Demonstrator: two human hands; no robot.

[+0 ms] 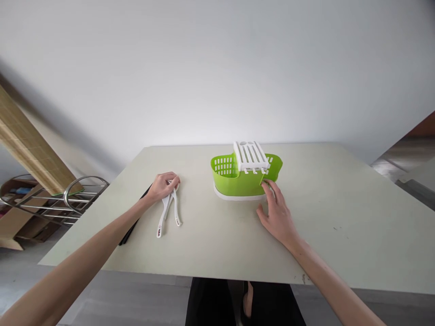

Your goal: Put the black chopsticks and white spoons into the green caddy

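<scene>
My left hand (165,184) is closed over the upper ends of several white utensils with curved handles (166,213), which look like spoons. Their heads are mostly hidden under my fingers, while the printed handle ends point toward me. Beneath my left wrist lie thin black sticks (131,231), like chopsticks, partly covered. A green utensil basket (243,184) with slotted walls stands on a white base tray (227,197) at the table's centre right. Across its top sits a white slotted rack (251,156) with small hooks. My right hand (277,213) touches the basket's front right side, thumb apart from the fingers.
The pale table (210,244) backs onto a white wall. Left of it are a metal rack (71,203), a cardboard box (20,217) and a leaning bamboo-coloured panel (32,140). My legs show below the front edge.
</scene>
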